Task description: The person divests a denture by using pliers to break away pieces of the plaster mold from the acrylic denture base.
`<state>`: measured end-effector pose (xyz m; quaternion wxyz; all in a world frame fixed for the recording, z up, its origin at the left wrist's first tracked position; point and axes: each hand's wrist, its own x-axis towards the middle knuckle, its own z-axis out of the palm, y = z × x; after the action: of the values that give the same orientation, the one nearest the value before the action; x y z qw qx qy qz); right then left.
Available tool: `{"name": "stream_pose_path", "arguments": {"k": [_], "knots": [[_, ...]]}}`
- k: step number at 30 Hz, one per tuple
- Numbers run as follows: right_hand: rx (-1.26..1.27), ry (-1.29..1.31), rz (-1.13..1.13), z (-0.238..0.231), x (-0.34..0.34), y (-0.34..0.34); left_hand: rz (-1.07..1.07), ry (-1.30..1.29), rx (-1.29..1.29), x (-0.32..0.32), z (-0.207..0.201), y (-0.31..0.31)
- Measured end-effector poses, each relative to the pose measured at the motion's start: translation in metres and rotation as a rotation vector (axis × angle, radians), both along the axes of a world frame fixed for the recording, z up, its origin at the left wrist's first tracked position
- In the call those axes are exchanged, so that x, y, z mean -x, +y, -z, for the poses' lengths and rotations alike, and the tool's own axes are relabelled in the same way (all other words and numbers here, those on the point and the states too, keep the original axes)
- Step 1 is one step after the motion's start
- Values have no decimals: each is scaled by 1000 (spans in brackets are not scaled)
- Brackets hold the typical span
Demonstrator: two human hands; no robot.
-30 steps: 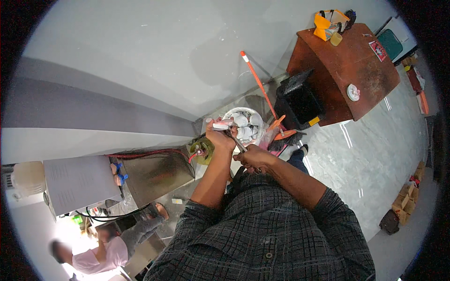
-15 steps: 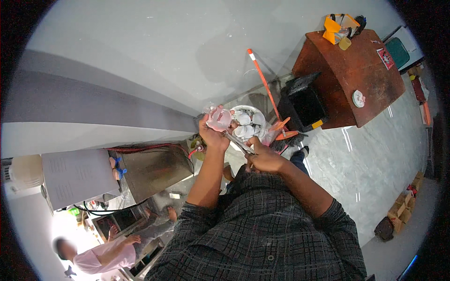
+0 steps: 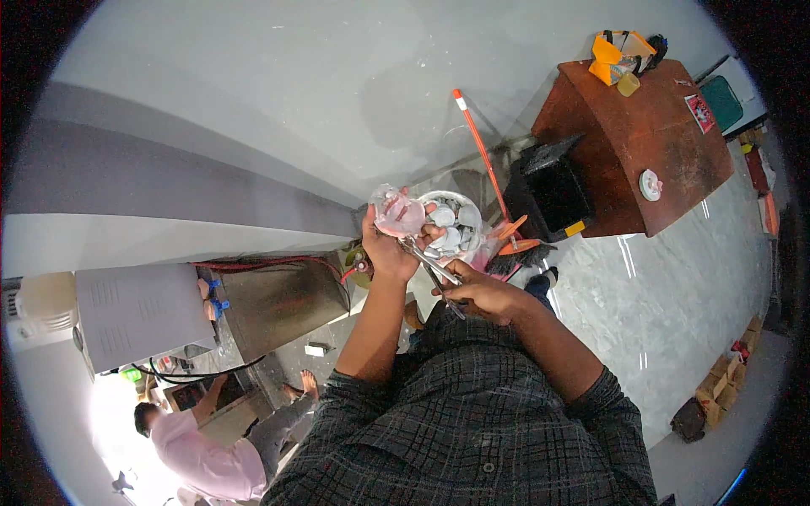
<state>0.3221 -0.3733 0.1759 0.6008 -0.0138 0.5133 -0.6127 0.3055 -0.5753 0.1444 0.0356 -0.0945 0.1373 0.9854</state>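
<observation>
My left hand (image 3: pixel 393 255) is raised in front of me, its fingers wrapped around a pink and clear cup-like piece (image 3: pixel 400 214); its exact kind is not plain. In my right hand (image 3: pixel 483 292) is a long-handled metal tool that looks like pliers (image 3: pixel 429 264). Its handles pass through the fingers, and its tip reaches the lower edge of the pink piece. Just beyond both hands stands a round white bucket (image 3: pixel 477 212) holding several broken white chunks (image 3: pixel 445 243).
A black bin (image 3: pixel 553 196) with a raised lid and an orange-handled broom (image 3: pixel 481 152) stand right of the bucket, beside a brown table (image 3: pixel 650 139). Metal cabinets (image 3: pixel 283 308) are at left. Another person in a pink shirt (image 3: pixel 211 451) is at lower left.
The pliers have turned in my right hand, and their handles now stand farther apart. The pink piece is tilted slightly differently. The other person has bent toward the cabinet.
</observation>
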Motion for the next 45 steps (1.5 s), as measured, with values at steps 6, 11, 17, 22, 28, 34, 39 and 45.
{"name": "stream_pose_path", "arguments": {"k": [6,11,17,22,28,34,39,45], "knots": [[23,22,1,-13,0,5,51,127,-71,1,-1,-6],[54,-90,93,-19,-1,6,-48,40,31,-2,-29,14],[89,-250,234,-8,-8,-4,-18,19,-24,-6,-8,13],[19,-234,170,4,-6,-9,-86,-79,27,-7,8,13],[50,-220,105,-5,-9,-7,-9,-82,43,-7,4,5],[97,-196,103,-1,-10,-6,-38,-82,65,-4,-3,8],[171,-281,138,1,-8,0,-119,-118,96,-6,-9,14],[117,-254,203,-3,-17,-2,-135,-76,112,-8,-9,16]]}}
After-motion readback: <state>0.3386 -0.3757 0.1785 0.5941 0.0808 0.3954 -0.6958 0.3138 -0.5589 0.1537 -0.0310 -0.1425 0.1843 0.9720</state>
